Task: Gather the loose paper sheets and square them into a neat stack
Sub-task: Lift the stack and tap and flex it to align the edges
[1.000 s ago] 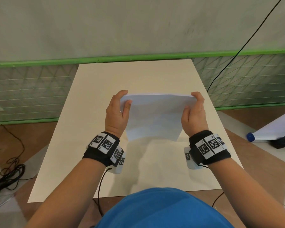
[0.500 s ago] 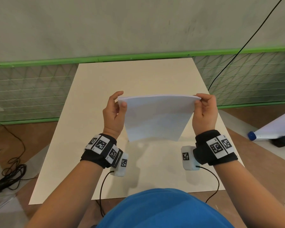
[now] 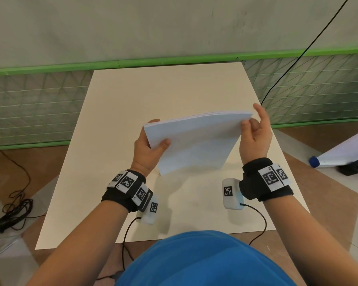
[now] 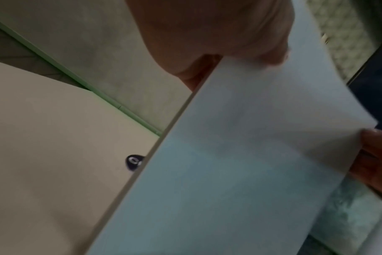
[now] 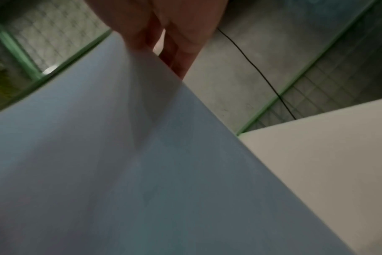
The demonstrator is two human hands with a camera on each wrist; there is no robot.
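A stack of white paper sheets point(image 3: 194, 141) stands on edge above the beige table point(image 3: 174, 89), tilted so its right top corner is higher. My left hand point(image 3: 159, 131) grips the stack's left edge, thumb on the near face and fingers behind. My right hand point(image 3: 251, 116) pinches the top right corner lightly, thumb on the near face, index finger raised behind. The left wrist view shows the stack point(image 4: 251, 138) from below, and the right wrist view shows its face point(image 5: 120, 155) with the fingers point(image 5: 181, 51) behind the corner. The sheet edges look even.
A green-framed mesh fence point(image 3: 39, 112) runs behind and beside the table. A black cable point(image 3: 287, 67) hangs at the right. Tangled cables point(image 3: 8, 209) lie on the floor at left. A blue-capped white roll point(image 3: 339, 153) lies on the floor at right.
The stack has tilted, its right side rising and its left side dropping. My right hand turned palm inward with looser fingers. My left thumb slid further onto the near face.
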